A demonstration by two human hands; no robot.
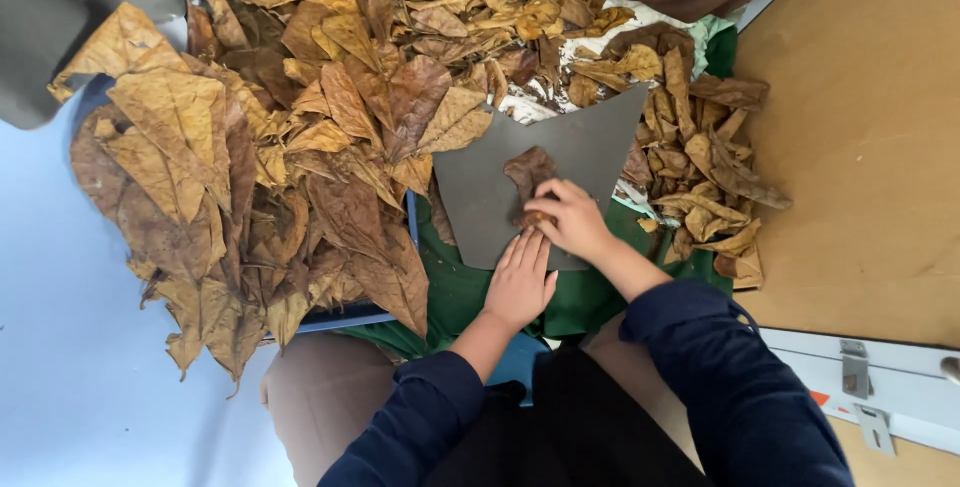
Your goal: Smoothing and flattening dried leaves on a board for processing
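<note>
Head view, looking down at a lap. Left hand (pixel 520 282) lies flat, fingers straight and together, palm down on the lower edge of a grey board (pixel 480 187) at centre frame; grip released, holding nothing. Right hand (pixel 572 219) just above and right of it, fingers curled onto the lower end of a brown dried leaf (pixel 528 175) that lies on the board; grip pinched on the leaf, thumb hidden. The two hands are touching or nearly so at the fingertips, can't tell which.

Leaf is dark brown, crinkled, lengthwise up the board, centre of frame. Board rests on green cloth (pixel 455 297) over the person's lap.

Big leaf pile (pixel 250 147) fills the upper left and centre, tan to dark brown, overlapping the board's upper left edge. Smaller leaf heap (pixel 705 177) at right of the board, narrower curled pieces. Both sleeves (pixel 720 377) dark blue, lower centre and lower right. Tan wooden surface (pixel 870 147) along the right side; white rail with metal brackets (pixel 880 387) at lower right. Pale blue floor (pixel 60 367) at lower left.
</note>
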